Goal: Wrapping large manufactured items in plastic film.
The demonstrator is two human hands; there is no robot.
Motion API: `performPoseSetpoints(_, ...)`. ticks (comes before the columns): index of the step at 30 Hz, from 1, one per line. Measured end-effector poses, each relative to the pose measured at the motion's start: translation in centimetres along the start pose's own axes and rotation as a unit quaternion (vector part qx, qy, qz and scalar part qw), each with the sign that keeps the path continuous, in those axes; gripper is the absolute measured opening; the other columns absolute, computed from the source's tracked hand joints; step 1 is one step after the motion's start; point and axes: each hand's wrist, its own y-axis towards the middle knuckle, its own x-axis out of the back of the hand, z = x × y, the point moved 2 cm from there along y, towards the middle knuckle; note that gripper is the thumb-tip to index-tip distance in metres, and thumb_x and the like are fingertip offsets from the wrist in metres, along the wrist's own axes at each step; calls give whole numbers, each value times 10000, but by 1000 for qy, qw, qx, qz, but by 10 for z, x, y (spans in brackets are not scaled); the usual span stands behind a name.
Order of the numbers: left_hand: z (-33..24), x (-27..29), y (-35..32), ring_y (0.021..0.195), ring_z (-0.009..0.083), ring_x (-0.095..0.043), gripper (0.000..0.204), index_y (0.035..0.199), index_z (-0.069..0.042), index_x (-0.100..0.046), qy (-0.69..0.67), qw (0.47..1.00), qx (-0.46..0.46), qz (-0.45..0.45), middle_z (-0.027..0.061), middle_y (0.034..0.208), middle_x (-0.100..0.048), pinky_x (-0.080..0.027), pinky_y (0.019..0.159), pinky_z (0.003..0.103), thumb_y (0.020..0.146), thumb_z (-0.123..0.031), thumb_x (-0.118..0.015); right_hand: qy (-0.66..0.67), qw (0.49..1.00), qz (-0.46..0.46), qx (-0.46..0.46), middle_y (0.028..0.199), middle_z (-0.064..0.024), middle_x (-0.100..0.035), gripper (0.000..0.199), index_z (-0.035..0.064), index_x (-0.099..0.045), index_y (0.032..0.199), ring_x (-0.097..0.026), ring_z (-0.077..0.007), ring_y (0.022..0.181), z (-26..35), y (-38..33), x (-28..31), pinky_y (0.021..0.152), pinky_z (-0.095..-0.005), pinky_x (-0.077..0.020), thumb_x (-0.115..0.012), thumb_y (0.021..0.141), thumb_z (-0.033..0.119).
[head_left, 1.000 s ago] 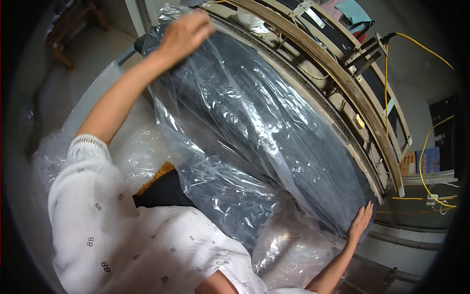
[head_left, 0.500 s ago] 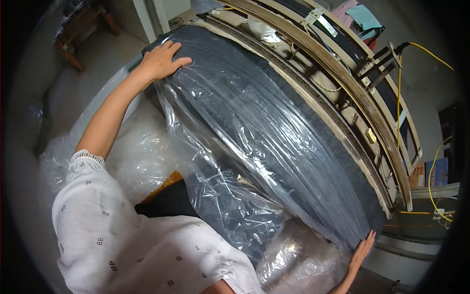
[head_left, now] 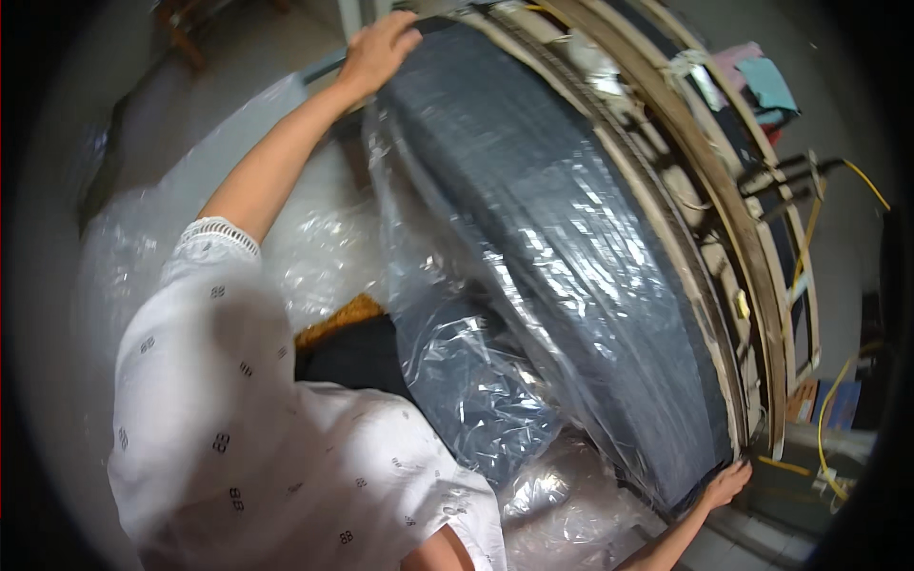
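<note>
A long dark grey padded surface (head_left: 476, 71) runs from the far left to the near right, with clear plastic film (head_left: 562, 238) stretched over it and hanging down its near side. At the far left corner my left hand (head_left: 379, 49) is closed, fingers bent over the end where the film meets the edge. My right hand (head_left: 728, 483) is at the near right corner, its fingers curled together on the edge and film there. Exactly what lies under the fingertips is partly hidden. Loose, crinkled film (head_left: 476, 390) hangs between the padded surface and my body.
Behind the padding stand curved wooden rails (head_left: 705, 133) and a metal clamp-like fitting (head_left: 776, 181) with a yellow cable (head_left: 809, 238). Pink and teal cloths (head_left: 766, 84) lie beyond. More bunched plastic (head_left: 571, 495) sits at the lower right, and a plastic sheet (head_left: 228, 181) on the left.
Both hands have gone from lying flat with spread fingers to curling round the two end corners. The left reaches farther out, and the view has shifted and turned.
</note>
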Motion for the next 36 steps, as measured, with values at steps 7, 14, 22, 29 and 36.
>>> performPoseSetpoints(7,164,5,-151,986,364,-539,386,988,-97,-562,170,884,404,166,168,1079,-575,-429,804,453,862,-448,-461,256,960,-10,114,1176,-187,-475,367,-31,-465,1194,-450,-312,1090,160,-59,84,943,-403,-330,-345,969,233)
performPoseSetpoints(14,236,58,-243,929,309,-574,285,1034,-105,-550,199,902,370,97,143,1057,-568,-449,796,426,837,-311,-541,286,948,19,142,1150,-176,-508,367,-24,-492,1177,-465,-293,1083,194,-52,80,935,-378,-344,-349,968,241)
performPoseSetpoints(22,217,140,-268,752,146,-572,132,941,-83,-543,-386,684,567,-248,32,793,-572,-451,644,263,900,-153,-438,428,877,7,218,1192,-132,-492,352,14,-476,1217,-468,-232,1106,336,-49,170,946,-357,-350,-327,978,227)
performPoseSetpoints(29,78,124,-265,558,70,-395,311,1164,-81,-502,-407,731,544,-67,13,766,-480,-360,502,213,923,-272,-456,605,684,294,282,1100,-92,-523,295,43,-528,1135,-536,-183,915,529,-123,212,794,-311,-429,-390,934,210)
performPoseSetpoints(36,-145,144,-265,779,57,-425,171,900,-61,-444,-739,581,176,290,-35,833,-422,-391,705,220,860,-131,-595,543,544,579,273,1147,-86,-523,508,24,-395,1296,-522,-133,922,693,-253,226,748,-238,-428,-552,871,254)
